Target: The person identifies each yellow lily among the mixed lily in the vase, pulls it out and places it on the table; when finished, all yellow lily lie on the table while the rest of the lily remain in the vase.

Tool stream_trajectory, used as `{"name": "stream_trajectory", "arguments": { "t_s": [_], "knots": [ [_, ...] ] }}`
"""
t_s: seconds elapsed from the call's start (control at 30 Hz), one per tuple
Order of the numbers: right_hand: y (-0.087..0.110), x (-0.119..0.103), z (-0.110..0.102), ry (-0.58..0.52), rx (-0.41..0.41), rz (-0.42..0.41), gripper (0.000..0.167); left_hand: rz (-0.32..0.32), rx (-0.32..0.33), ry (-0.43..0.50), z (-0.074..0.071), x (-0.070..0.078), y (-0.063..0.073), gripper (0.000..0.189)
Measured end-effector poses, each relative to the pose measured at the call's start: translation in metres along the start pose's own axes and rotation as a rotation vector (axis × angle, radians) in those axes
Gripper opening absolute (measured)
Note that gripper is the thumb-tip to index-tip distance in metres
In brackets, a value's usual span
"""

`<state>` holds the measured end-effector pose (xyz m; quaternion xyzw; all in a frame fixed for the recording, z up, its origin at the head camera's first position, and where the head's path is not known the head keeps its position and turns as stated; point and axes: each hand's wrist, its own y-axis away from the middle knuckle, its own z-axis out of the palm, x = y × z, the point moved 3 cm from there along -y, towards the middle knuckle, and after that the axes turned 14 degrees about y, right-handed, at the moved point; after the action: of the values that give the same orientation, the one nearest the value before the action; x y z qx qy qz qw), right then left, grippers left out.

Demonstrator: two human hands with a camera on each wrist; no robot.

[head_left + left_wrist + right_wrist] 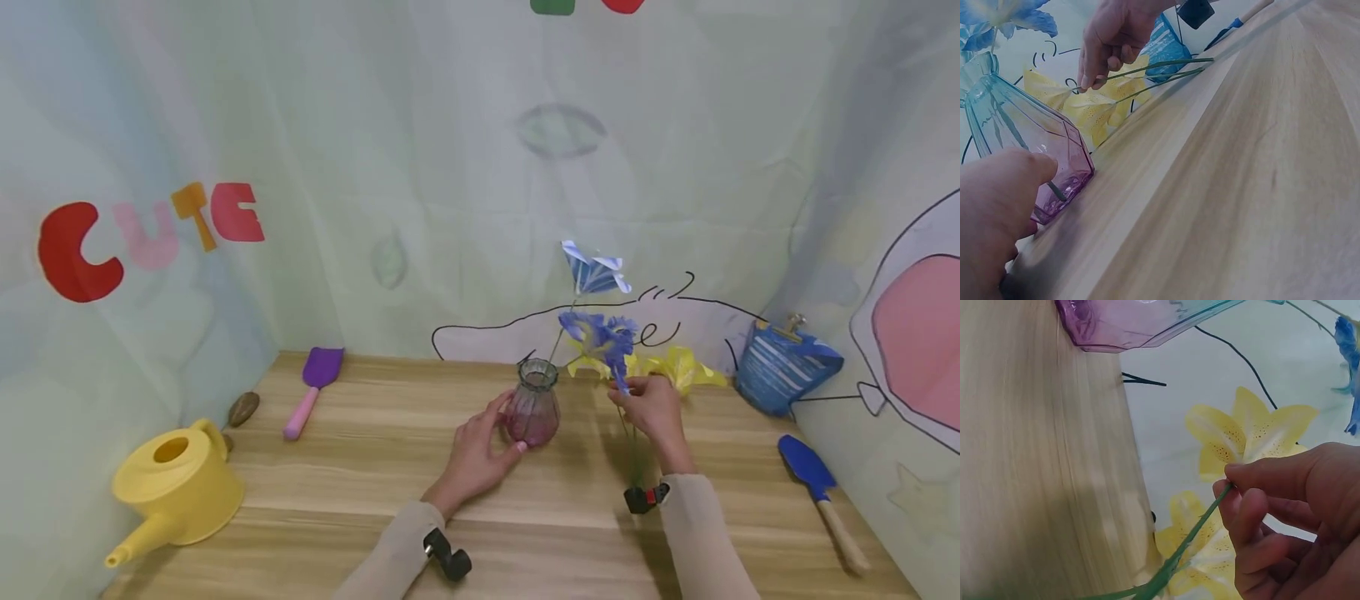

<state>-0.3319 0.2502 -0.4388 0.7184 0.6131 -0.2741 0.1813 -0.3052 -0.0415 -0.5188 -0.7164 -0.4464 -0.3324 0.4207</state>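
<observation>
A ribbed glass vase (534, 408), greenish at the neck and pink-purple below, stands on the wooden tabletop. My left hand (472, 458) holds it low down, thumb in front and fingers at its far left side. Two blue artificial flowers rise from the vase and lean right: a pale striped one (592, 273) above a darker ruffled one (600, 333). To the right, my right hand (654, 412) pinches the green stem (1188, 540) of yellow artificial lilies (1260, 434) between thumb and fingertips, just below a bloom. The stem ends point toward me.
At left are a yellow watering can (180, 492), a brown stone-like object (243, 409) and a purple shovel with pink handle (322, 371). A blue striped bag (780, 371) and a blue trowel (808, 467) lie at right. A printed cloth backdrop (465, 183) borders the table.
</observation>
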Motion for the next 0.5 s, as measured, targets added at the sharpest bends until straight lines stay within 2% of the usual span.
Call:
{"name": "stream_trajectory", "arguments": {
  "t_s": [0.37, 0.5],
  "knots": [
    [-0.006, 0.005, 0.017, -0.156, -0.070, -0.021, 0.027, 0.000, -0.010, -0.002, -0.001, -0.002, 0.000, 0.086],
    [-0.008, 0.010, 0.023, -0.189, -0.072, -0.021, 0.028, 0.002, -0.011, -0.002, -0.001, -0.001, 0.000, 0.086]
  ]
}}
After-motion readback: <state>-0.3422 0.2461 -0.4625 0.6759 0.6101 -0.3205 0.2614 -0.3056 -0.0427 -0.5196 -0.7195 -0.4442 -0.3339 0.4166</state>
